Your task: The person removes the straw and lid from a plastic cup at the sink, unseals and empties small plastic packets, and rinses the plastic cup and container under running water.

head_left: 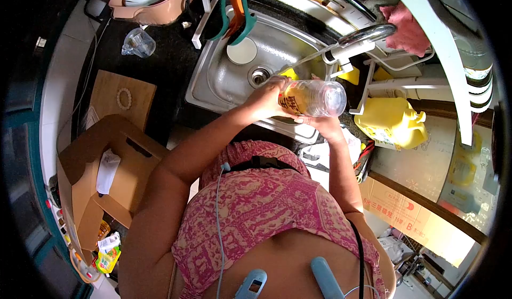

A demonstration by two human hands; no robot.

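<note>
A clear plastic bottle (326, 98) with a yellowish label and dark lettering lies tilted nearly sideways over the front right of the metal sink (210, 80). My left hand (266, 99) is wrapped round its left end, and my right hand (323, 126) grips it from below, near the rounded clear end. Water runs from the tap (368, 34) in a thin stream towards the left end of the bottle, which my left hand partly hides. A yellow piece (289, 74), perhaps a sponge or cloth, shows just behind the bottle. Left of the drain (260, 76) sits a round white item (241, 51).
A yellow jug (392, 122) stands right of the sink. Green-handled scissors (246, 24) hang over its back left. On the left are a crumpled clear plastic container (139, 42), a wooden board (118, 93) bearing a beaded bracelet (124, 99), and an open cardboard box (136, 163).
</note>
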